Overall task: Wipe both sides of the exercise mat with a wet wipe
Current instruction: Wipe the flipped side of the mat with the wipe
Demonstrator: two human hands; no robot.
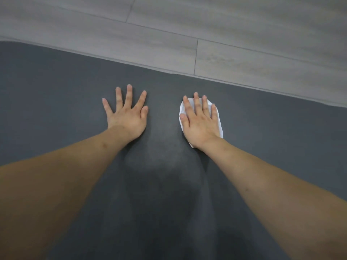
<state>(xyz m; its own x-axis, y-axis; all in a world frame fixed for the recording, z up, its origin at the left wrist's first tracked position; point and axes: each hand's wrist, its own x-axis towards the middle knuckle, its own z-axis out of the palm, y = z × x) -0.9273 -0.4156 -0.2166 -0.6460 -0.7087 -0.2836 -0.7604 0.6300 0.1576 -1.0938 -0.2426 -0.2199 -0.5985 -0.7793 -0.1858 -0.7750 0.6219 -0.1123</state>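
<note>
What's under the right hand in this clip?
A white wet wipe lies flat under the right hand, pressed onto the dark exercise mat by straight fingers. Only its edges show around the hand; its middle is covered.

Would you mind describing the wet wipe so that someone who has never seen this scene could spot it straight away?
Start from the dark grey exercise mat that fills most of the view, lying on the pale grey floor. Two hands lie flat on it; look under the right hand. The wet wipe is the small white sheet showing around those fingers, the only white thing in view.
</note>
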